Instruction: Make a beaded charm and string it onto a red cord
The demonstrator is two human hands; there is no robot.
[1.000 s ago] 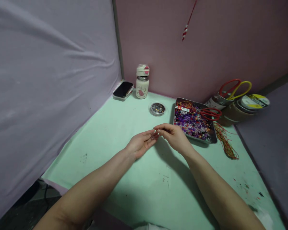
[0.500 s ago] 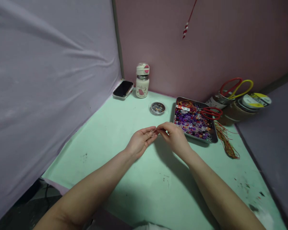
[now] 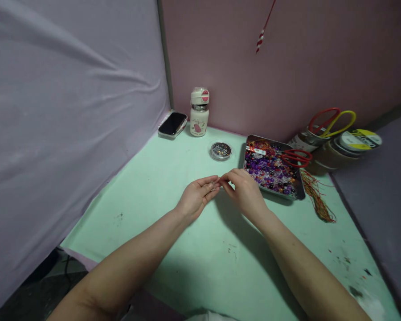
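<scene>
The worktop [image 3: 147, 196] runs to a corner at lower left; the bead tray [image 3: 283, 195] sits right of centre. Mid-frame, well inside the edges, the left hand [image 3: 196, 196] spreads palm-up under small clear beads [image 3: 214, 185]; the right hand [image 3: 242, 189] pinches, on what I cannot tell.

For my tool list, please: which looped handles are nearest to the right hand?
The red handles at the right edge of the bead tray; the other red loop and the yellow loop rise from the jar, farther from the right hand.
</scene>
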